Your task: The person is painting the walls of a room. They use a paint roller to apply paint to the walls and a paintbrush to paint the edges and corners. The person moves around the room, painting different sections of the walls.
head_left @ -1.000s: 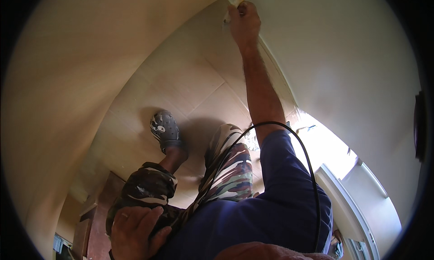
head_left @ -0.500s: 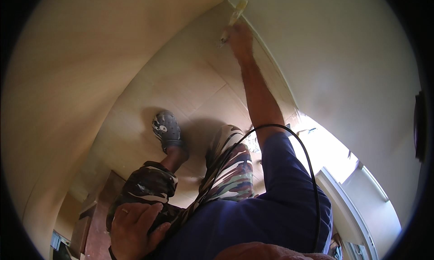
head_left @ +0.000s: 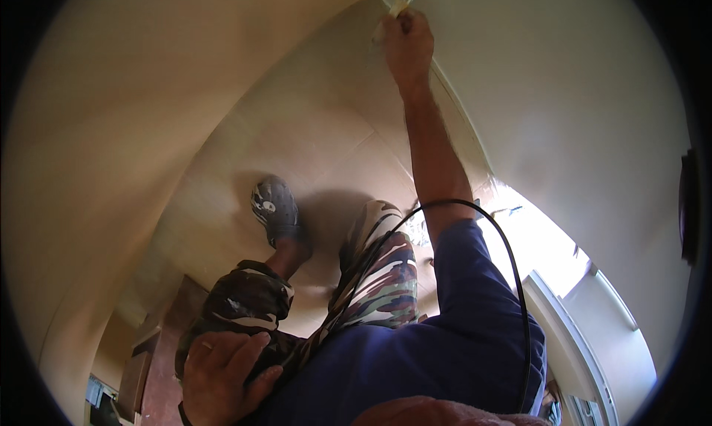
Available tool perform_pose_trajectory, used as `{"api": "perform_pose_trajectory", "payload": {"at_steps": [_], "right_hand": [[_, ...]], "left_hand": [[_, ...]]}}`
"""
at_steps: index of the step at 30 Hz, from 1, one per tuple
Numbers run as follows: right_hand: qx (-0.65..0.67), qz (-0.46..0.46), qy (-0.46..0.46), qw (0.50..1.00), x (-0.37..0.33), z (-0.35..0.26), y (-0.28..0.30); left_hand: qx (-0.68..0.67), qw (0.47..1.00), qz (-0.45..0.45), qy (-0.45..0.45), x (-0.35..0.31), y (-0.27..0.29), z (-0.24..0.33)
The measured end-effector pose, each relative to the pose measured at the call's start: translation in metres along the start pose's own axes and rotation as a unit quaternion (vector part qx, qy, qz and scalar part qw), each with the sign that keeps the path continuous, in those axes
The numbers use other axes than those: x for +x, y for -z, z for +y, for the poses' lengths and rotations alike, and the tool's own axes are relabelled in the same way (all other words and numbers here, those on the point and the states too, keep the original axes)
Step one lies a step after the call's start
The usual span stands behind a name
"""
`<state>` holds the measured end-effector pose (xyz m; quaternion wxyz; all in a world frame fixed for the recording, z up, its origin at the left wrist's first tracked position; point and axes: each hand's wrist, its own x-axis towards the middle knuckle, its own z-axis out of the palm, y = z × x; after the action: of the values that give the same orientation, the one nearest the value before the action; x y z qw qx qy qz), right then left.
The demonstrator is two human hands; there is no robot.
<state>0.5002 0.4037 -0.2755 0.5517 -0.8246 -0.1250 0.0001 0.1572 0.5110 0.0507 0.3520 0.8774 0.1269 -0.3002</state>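
Note:
My right hand reaches far forward along the foot of the right wall. Its fingers are closed round a paintbrush with pale yellowish bristles, which point toward the far corner. The bristle end is at or close to the wall; contact is hard to make out. Most of the handle is hidden by my fingers or blurred. My left hand lies on my left thigh, in camouflage trousers, with its fingers loosely stretched out and nothing in it.
A beige wall closes in on the left, meeting the right wall beyond the tiled floor. My dark clog stands on the tiles. A black cable loops over my right arm. Bright light fills an opening at right. Reddish-brown furniture stands lower left.
My right hand has moved farther forward and slightly right with the paintbrush, which now reaches the upper edge of view. My left hand stays on my thigh.

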Motion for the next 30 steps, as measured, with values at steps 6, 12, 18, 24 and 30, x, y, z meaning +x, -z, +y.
{"api": "perform_pose_trajectory", "payload": {"at_steps": [6,12,18,24,30], "right_hand": [[0.155,-0.054,-0.291,0.943,-0.012,0.058,-0.006],[-0.073,-0.073,-0.072,0.992,-0.017,0.022,-0.003],[0.004,-0.022,-0.066,0.998,0.016,0.037,-0.021],[-0.02,-0.038,-0.099,0.994,0.021,0.051,-0.036],[-0.021,-0.057,-0.155,0.986,0.014,0.083,-0.051]], "left_hand": [[-0.006,1.0,-0.001,0.001,0.001,0.002,-0.003],[-0.002,1.0,0.004,0.013,-0.001,0.0,-0.003],[-0.007,1.0,0.001,0.008,0.001,0.002,-0.004],[-0.005,1.0,0.002,0.011,0.002,0.003,-0.004],[-0.004,1.0,-0.006,0.018,0.004,0.004,-0.005]]}}
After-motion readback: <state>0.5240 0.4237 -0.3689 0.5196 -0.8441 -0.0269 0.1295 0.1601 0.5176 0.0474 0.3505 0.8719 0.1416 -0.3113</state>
